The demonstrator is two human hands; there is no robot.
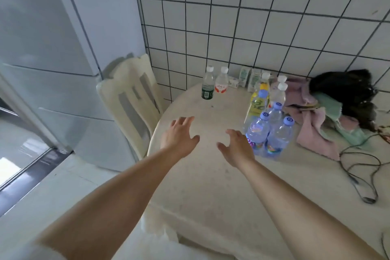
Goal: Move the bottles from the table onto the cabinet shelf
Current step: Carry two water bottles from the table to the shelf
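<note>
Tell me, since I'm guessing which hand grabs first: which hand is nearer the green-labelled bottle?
Left. The left hand hovers open in front of the green-labelled bottle, with bare table between them. The right hand is farther off, beside the blue-capped bottles.

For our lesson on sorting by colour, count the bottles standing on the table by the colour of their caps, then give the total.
White-capped bottles: 5
Blue-capped bottles: 4
Total: 9
</note>
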